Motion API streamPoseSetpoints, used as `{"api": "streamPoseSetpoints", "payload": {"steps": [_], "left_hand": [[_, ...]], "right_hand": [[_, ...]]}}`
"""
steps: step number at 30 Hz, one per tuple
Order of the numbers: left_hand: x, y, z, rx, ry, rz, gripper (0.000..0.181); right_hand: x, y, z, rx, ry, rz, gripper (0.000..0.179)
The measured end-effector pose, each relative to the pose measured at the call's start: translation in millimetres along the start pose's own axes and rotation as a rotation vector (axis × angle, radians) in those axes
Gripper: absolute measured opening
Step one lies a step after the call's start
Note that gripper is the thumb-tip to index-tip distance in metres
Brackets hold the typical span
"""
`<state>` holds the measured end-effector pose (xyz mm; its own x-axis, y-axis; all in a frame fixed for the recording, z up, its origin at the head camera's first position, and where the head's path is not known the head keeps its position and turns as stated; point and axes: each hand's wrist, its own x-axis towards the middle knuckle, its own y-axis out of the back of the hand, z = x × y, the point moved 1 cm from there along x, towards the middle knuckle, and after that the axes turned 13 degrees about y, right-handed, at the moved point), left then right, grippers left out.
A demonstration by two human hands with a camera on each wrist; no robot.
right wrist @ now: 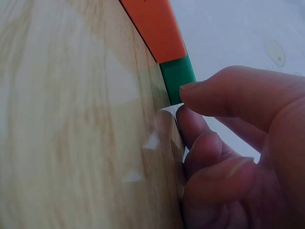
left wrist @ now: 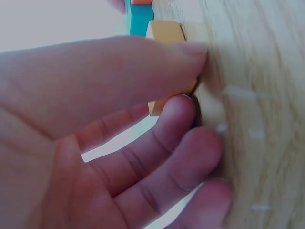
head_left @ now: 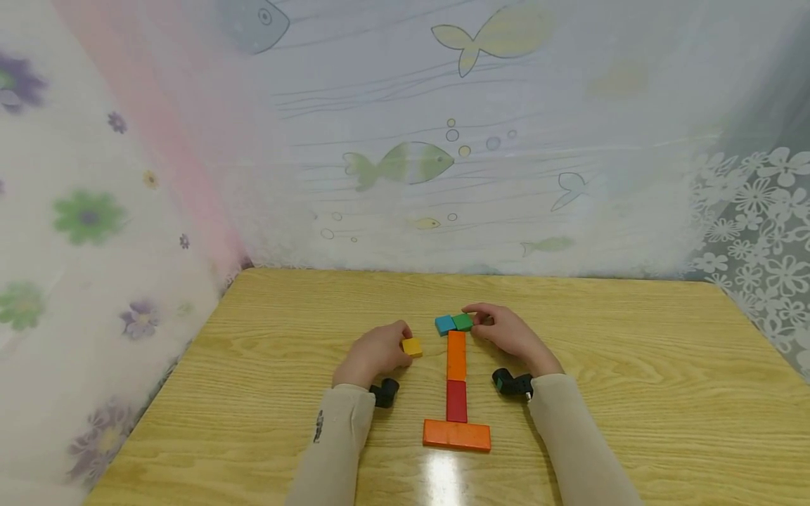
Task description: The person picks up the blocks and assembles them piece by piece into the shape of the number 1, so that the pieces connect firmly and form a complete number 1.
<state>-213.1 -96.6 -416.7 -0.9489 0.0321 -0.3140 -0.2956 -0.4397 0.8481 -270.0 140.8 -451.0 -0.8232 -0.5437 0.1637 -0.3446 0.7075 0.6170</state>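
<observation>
My left hand [head_left: 378, 351] pinches a small yellow block [head_left: 413, 347] between thumb and fingers, low over the table or resting on it; I cannot tell which. In the left wrist view the thumb covers much of the yellow block [left wrist: 167, 30]. Thumb and index finger of my right hand [head_left: 506, 332] hold the edges of a green block [head_left: 463, 322]. A blue block [head_left: 446, 325] lies against its left side. Below this pair, an orange block [head_left: 456, 355] and a red block [head_left: 456, 401] run end to end toward a crosswise orange block [head_left: 457, 435].
The blocks lie on a wood-grain table [head_left: 253, 422]. Black wrist cameras [head_left: 384, 393] sit by both sleeves. Curtains printed with fish [head_left: 414, 163] and flowers hang behind and to the left of the table.
</observation>
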Motion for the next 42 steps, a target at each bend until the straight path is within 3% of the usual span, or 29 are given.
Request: {"api": "streamPoseSetpoints", "payload": {"steps": [14, 23, 42], "left_hand": [[8.3, -10.6, 7.2, -0.043, -0.011, 0.105, 0.033], [10.3, -13.9, 14.2, -0.028, -0.021, 0.099, 0.032], [17.0, -19.4, 20.7, 0.004, -0.005, 0.162, 0.032]], "right_hand": [[-0.5, 0, 0, -0.001, 0.001, 0.002, 0.036], [0.2, 0, -1, -0.012, -0.004, 0.000, 0.036], [0.5, 0, 1, -0.017, -0.014, -0.002, 0.036]]}}
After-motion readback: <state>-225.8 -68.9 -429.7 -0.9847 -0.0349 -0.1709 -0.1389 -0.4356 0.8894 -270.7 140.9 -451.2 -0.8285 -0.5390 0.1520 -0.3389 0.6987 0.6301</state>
